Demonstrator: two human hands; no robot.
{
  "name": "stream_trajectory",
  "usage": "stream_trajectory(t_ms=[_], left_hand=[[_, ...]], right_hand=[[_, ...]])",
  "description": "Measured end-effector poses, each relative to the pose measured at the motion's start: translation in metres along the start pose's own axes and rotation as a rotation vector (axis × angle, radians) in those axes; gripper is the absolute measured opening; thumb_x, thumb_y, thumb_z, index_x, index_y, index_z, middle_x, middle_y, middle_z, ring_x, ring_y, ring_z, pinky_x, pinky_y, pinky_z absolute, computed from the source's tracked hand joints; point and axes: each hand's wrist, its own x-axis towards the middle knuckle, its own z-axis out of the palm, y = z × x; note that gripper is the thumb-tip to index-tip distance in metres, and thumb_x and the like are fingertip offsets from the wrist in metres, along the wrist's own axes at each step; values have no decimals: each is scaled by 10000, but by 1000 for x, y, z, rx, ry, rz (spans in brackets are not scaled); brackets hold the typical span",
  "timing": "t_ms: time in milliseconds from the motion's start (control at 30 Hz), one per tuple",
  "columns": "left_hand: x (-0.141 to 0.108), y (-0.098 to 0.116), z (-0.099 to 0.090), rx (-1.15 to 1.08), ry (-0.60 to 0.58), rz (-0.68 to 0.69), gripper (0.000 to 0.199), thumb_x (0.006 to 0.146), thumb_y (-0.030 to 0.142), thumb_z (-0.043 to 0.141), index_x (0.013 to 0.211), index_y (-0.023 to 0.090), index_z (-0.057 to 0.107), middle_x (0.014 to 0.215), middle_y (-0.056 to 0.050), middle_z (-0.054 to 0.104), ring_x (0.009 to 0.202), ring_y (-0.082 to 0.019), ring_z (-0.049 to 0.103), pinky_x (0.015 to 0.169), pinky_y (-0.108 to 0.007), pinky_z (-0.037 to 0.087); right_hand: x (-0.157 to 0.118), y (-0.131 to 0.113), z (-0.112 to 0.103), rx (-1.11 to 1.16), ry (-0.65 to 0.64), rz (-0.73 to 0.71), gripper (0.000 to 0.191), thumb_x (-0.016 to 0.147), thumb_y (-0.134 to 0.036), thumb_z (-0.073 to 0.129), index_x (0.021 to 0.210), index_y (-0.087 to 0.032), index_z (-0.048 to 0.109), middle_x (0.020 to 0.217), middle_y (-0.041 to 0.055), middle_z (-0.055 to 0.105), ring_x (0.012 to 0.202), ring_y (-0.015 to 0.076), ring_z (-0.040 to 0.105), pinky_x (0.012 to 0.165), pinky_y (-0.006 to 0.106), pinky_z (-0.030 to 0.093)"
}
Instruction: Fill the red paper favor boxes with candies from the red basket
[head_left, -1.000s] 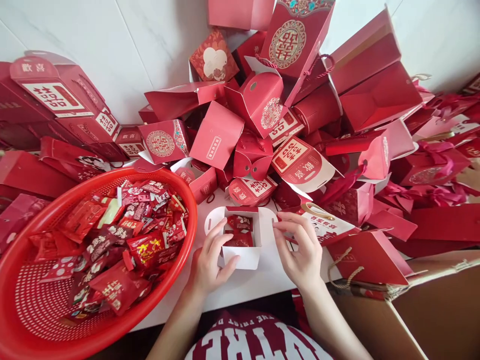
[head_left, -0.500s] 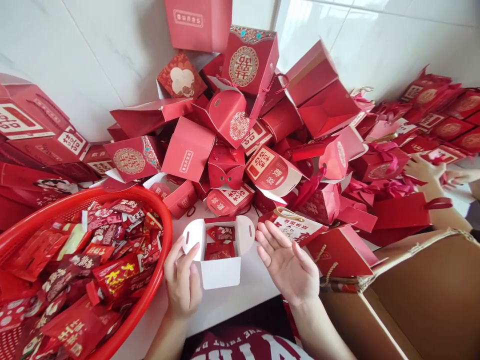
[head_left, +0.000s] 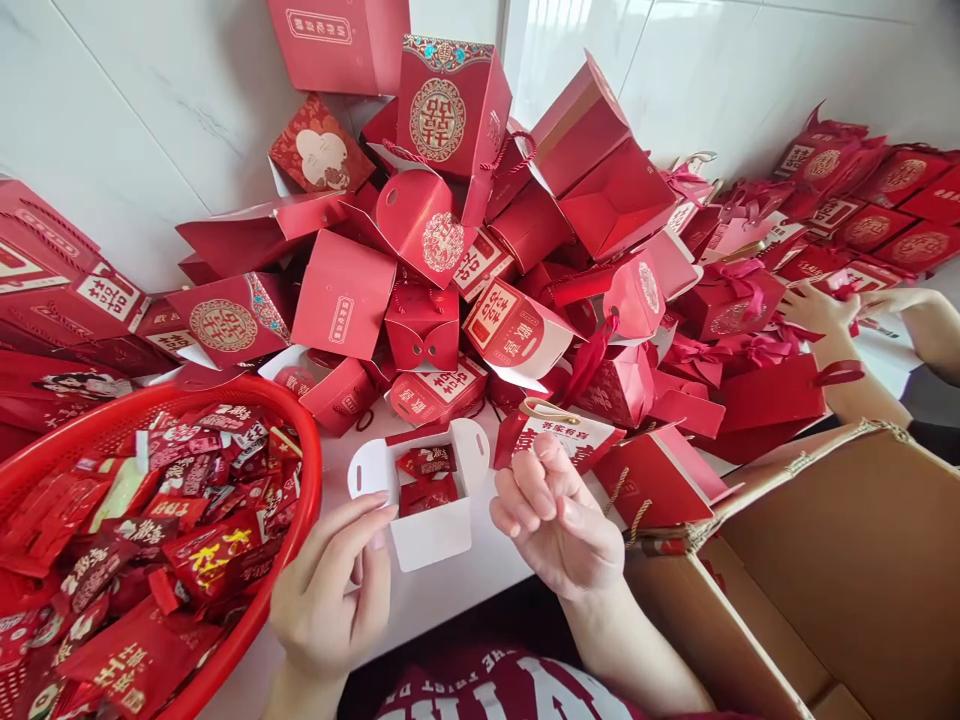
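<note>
the left hand (head_left: 337,575) is lying palm inward at the left side of a small white-lined box (head_left: 433,541), its fingers kept together, half bent and pointing right and far. its fingertips are overlapping the near edge of the left flap (head_left: 375,460) and seem to be touching there; i cannot tell whether thumb and fingers are pinching the card. the right hand (head_left: 561,520) is hovering to the right of the box, palm turned up, fingers curling loosely inward and the thumb standing a narrow gap away; it is holding nothing that shows.

the box is sitting on the white surface (head_left: 431,605) between the two hands, its mouth facing up. its long axis, counting the spread flaps, is running left to right, with the right end turned slightly to the far side. the right flap (head_left: 471,455) is spreading toward the right hand, and a plain white panel is facing the near side. wrapped sweets (head_left: 427,496) are lying inside.

to the left, a red basket (head_left: 309,480) is holding many more packets (head_left: 202,550). red gift boxes (head_left: 341,295) are heaping up beyond, and a brown carton (head_left: 847,570) is standing open at the near right. at the far right, another person's hand (head_left: 817,308) is reaching among ribboned boxes (head_left: 731,300).
</note>
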Motion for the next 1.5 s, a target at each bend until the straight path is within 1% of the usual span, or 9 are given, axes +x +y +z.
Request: stream_trajectory(t_ms=[233,433,633,700,800,1000,1167,1333,1500], left_hand=[[54,9,-5,-37,-60,82,312,825,-10,626,1081,159,686,1114,-94,709,982,-203,693,886,-324,557],[76,-10,14,185,-436,-23,310,940,290,592,1234,196,626,1367,-114,598,1221,-310,590,1011,-453,483],[59,-30,27,412,-636,-205,271,948,239,525,1154,216,698,918,-80,754,777,-268,710,640,-334,475],[56,-28,24,462,-656,-281,239,967,285,506,1033,219,726,750,-67,726,642,-260,682,537,-314,393],[53,-20,17,517,-674,-363,264,972,341,509,817,212,678,574,-43,635,507,-248,608,480,-305,281],[37,-8,6,369,-396,-310,251,956,254,568,713,190,585,531,17,579,462,-137,541,505,-259,317],[26,2,-8,352,-144,-272,160,955,246,617,810,180,600,538,48,583,465,-88,530,514,-207,334],[26,14,-18,366,-79,-340,243,935,250,647,731,179,534,488,62,543,429,-70,494,492,-192,322],[7,19,-14,177,48,-544,194,918,267,666,779,171,569,574,52,591,478,-58,518,503,-167,363]], right_hand=[[5,-12,21,-31,-148,-81,178,840,-227,686,983,-285,598,672,-55,368,591,105,410,577,224,427],[0,-7,17,-140,-92,-76,209,826,-334,739,967,-322,585,632,-59,337,545,124,378,517,243,422],[-4,-2,1,-282,153,-94,266,802,-416,766,718,-292,546,619,-38,343,531,142,383,440,244,364],[-6,-1,-7,-327,151,-110,355,812,-398,739,614,-250,485,593,-34,351,522,137,392,464,261,361],[-12,2,-25,-411,81,-118,245,911,-388,618,705,-254,607,561,-25,410,550,152,441,540,293,367],[-35,10,-63,-854,253,-29,160,961,-357,604,918,-222,677,712,0,551,664,151,485,634,293,379],[-36,16,-60,-1068,325,21,223,944,-416,629,1083,-242,618,812,2,575,728,162,505,656,283,399],[-30,19,-45,-857,207,178,428,945,-398,641,1322,-294,466,733,-43,569,668,156,577,632,280,452],[-26,17,-37,-743,238,23,328,941,-315,655,1241,-289,527,664,-62,552,590,127,559,596,258,481]])
